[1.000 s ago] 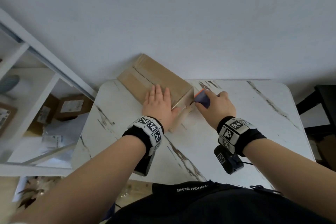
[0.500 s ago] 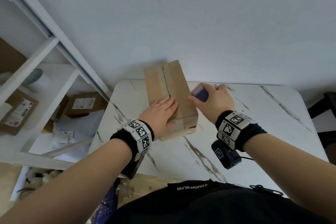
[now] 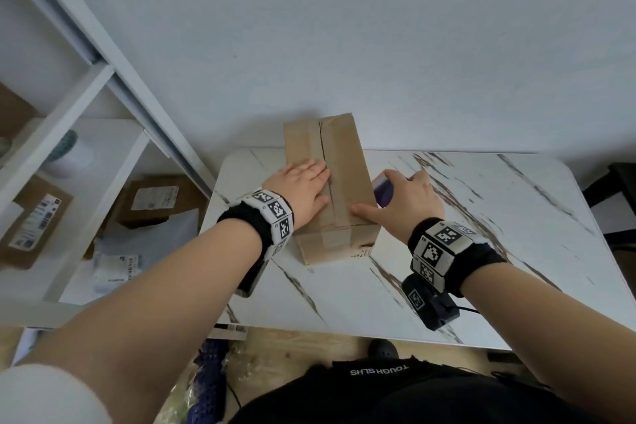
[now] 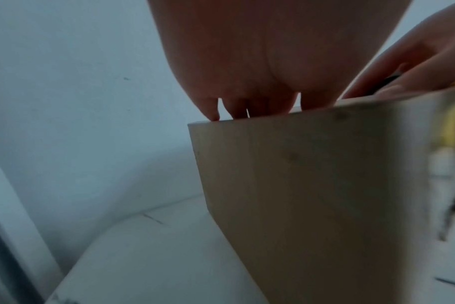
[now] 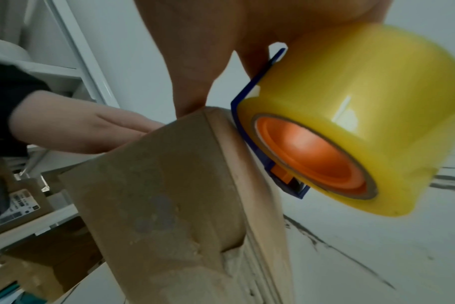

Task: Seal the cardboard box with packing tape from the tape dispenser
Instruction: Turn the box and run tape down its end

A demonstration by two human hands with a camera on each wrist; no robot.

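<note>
Marble-veined table (image 3: 481, 251) — white wall (image 3: 378, 45) behind

Cardboard box (image 3: 330, 182) on marble-look table (image 3: 481, 251)

We seem to be in a home parcel-packing corner or small storeroom, not a shop floor. A white marble-patterned table (image 3: 447, 251) stands against a plain pale wall (image 3: 344, 27). At our nine o'clock, white shelving (image 3: 103, 86) holds labelled cardboard parcels (image 3: 34, 220) and a grey mailer bag (image 3: 148, 237) with a printed shipping label. On the table at twelve o'clock lies a cardboard box (image 3: 344, 162), and just beside it at one o'clock a tape dispenser (image 5: 351, 127) loaded with yellowish packing tape.
</note>
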